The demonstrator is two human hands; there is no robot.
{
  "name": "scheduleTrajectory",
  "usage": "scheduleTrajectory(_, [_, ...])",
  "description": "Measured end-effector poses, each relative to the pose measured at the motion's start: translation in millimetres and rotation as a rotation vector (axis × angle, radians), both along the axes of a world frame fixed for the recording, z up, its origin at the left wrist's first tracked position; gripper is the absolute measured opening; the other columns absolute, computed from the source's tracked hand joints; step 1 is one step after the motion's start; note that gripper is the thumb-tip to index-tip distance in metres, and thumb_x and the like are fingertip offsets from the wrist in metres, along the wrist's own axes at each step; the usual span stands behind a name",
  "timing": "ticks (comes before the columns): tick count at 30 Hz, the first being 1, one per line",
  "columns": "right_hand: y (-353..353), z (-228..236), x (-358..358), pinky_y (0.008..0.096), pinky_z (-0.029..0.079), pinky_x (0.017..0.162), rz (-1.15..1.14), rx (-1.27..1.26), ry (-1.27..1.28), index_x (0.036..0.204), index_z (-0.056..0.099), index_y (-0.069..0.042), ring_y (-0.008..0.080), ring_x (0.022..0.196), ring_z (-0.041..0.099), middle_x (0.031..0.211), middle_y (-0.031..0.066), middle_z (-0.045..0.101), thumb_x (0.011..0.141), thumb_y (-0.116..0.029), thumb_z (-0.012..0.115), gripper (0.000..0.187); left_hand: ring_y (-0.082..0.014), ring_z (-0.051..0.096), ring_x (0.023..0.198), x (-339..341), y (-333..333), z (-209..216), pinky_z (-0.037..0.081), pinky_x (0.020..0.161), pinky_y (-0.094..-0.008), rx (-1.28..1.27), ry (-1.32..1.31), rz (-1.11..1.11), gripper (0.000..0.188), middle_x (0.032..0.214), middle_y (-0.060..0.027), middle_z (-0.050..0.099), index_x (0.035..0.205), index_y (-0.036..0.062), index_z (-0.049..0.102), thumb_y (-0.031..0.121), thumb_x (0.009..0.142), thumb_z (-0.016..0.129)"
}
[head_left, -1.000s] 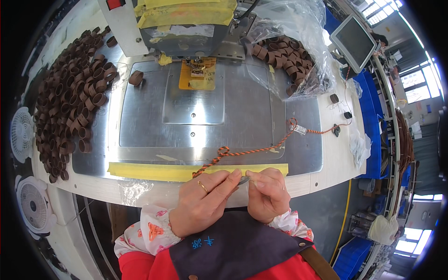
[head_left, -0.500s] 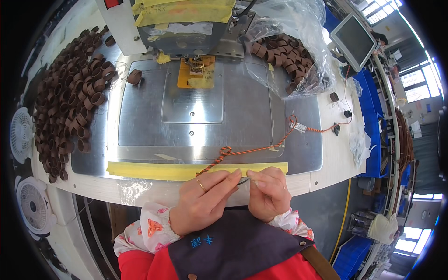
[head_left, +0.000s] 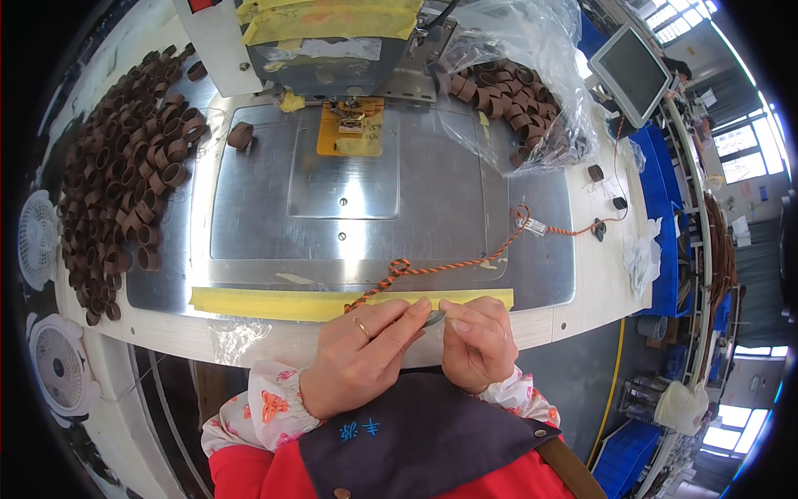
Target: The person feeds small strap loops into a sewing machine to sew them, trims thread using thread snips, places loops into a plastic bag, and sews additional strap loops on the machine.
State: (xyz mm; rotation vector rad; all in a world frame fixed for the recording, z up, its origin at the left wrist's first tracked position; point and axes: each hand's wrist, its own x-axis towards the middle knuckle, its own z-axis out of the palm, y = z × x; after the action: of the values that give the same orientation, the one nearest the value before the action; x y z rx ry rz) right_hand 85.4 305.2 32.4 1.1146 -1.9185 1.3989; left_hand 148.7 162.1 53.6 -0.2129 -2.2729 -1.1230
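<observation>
My left hand [head_left: 357, 353] is closed in front of the table's near edge, thumb and index finger pinched by a small grey metallic piece [head_left: 435, 318]. Most of that piece is hidden, so its kind does not show. An orange-and-black twisted cord [head_left: 453, 268] runs from behind my left hand across the metal plate to the right. My right hand [head_left: 480, 345] is closed too, its thumb and index fingertip pressed together just beside the left fingertips. Whatever it pinches is too small to make out. Yellow tape [head_left: 258, 303] lies along the edge beyond both hands.
A sewing machine [head_left: 332, 58] stands ahead over the metal plate [head_left: 258, 191]. Brown loops [head_left: 125, 175] are heaped at left; more brown loops [head_left: 507, 96] lie by a clear plastic bag [head_left: 573, 125]. One brown loop [head_left: 240, 135] sits alone. A screen [head_left: 632, 73] stands at right.
Both hands stay nearly in place. The grey piece between the fingertips has turned slightly and shows lighter now. The cord near my left hand has shifted a little left.
</observation>
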Motion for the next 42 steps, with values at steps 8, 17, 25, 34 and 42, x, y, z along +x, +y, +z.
scheduleTrajectory(8, [2.3,-1.6,1.6,0.0312,0.048,0.061,0.006,0.012,0.017,0.09,0.055,-0.002,0.022,0.069,0.058,0.091,0.0135,0.065,0.069,0.011,0.063,0.026,-0.024,0.062,0.068,0.6,1.2,-1.6,0.05,0.059,-0.0291,0.084,-0.056,-0.041,0.035,0.085,-0.0125,0.061,0.097,-0.0015,0.063,-0.005,0.064,0.071])
scheduleTrajectory(17, [10.9,-16.6,1.0,0.0301,0.048,0.058,0.093,-0.148,-0.357,0.092,0.053,0.001,0.0226,0.068,0.059,0.09,0.0162,0.064,0.07,0.012,0.061,0.026,-0.0239,0.063,0.076,1.1,-2.6,-1.2,0.052,0.063,-0.0284,0.159,-0.069,-0.075,0.032,0.09,-0.014,0.062,0.1,-0.0032,0.061,-0.007,0.068,0.066])
scheduleTrajectory(25, [-3.8,-21.1,12.7,0.0312,0.045,0.081,0.282,0.039,-0.883,0.106,0.05,-0.001,0.0232,0.096,0.057,0.101,0.0141,0.056,0.074,-0.002,0.065,0.035,-0.027,0.056,0.103,-17.1,4.2,2.5,0.042,0.089,-0.0333,0.473,-0.263,-0.335,0.026,0.108,-0.0155,0.059,0.111,-0.0007,0.056,-0.001,0.087,0.046])
scheduleTrajectory(34, [102.9,26.3,-95.1,0.0315,0.044,0.061,-0.482,0.634,-0.208,0.094,0.061,0.0,0.0217,0.069,0.056,0.077,0.0101,0.057,0.072,0.004,0.06,0.022,-0.0344,0.047,0.107,-61.2,-152.5,-18.1,0.036,0.093,-0.0411,-0.512,-0.145,0.319,0.042,0.116,-0.0161,0.053,0.118,0.0013,0.05,0.011,0.078,0.059])
scheduleTrajectory(42, [138.8,13.3,-147.4,0.0368,0.044,0.07,-0.637,0.844,-0.093,0.088,0.063,-0.002,0.0269,0.081,0.054,0.083,0.0099,0.057,0.072,-0.006,0.064,0.017,-0.0268,0.052,0.102,-94.6,-219.9,-34.9,0.03,0.098,-0.044,-0.765,-0.224,0.321,0.031,0.107,-0.0105,0.057,0.108,0.0018,0.057,0.0,0.078,0.048])
